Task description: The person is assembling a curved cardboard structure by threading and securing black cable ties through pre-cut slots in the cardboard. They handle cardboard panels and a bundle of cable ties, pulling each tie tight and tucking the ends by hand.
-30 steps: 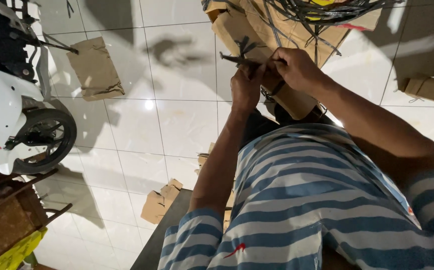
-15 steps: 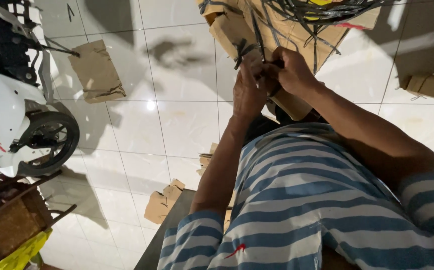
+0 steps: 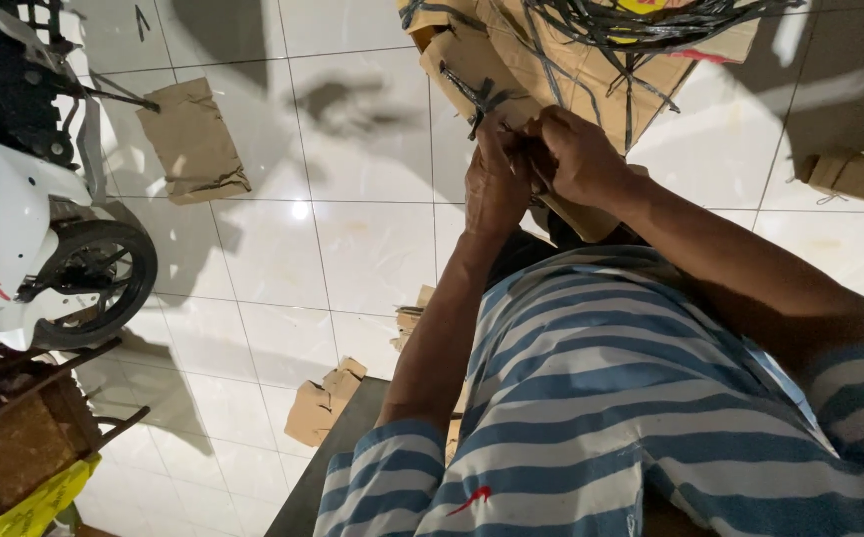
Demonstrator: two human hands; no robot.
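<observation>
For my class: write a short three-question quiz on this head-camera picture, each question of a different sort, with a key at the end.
1. True or false: the left hand and the right hand are close together at the dark strap on the cardboard bundle.
2. Which lies on the white tiled floor at the upper left? A) a flat cardboard piece B) a metal bucket C) a folded towel
3. Fill in: the person's shirt has blue and white ____.

Key: 1 true; 2 A; 3 stripes.
</observation>
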